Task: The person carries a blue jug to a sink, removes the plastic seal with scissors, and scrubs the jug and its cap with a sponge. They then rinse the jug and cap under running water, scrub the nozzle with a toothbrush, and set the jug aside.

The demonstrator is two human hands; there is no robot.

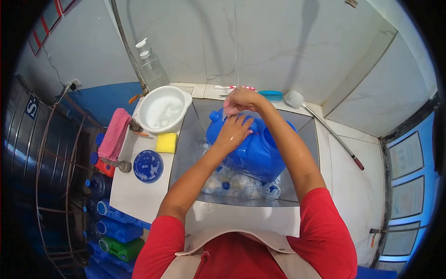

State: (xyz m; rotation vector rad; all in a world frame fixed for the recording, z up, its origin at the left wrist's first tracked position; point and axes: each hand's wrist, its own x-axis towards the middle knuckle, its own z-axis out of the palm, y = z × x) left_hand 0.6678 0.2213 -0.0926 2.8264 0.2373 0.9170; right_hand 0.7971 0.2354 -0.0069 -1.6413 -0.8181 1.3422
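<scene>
A blue plastic water jug (pixel 253 158) lies tilted in the grey sink (pixel 186 186), its wide round opening facing up at right. My left hand (pixel 233 134) rests on the jug with its fingers wrapped over the handle area. Just above it, my right hand (pixel 242 99) is closed, fingers curled down near the jug's small spout cap (pixel 214 115). Whatever those fingers hold, if anything, is hidden. A thin stream of water (pixel 237 60) falls onto my right hand. Under the jug lie several clear plastic bottles or caps (pixel 239 182), partly covered.
Left of the sink are a white basin of suds (pixel 186 104), a yellow sponge (pixel 166 142), a blue lid (pixel 148 166) and a pink cloth (pixel 115 135). A soap pump bottle (pixel 152 69), a blue brush (pixel 270 95) and a long-handled brush (pixel 332 131) sit behind and right.
</scene>
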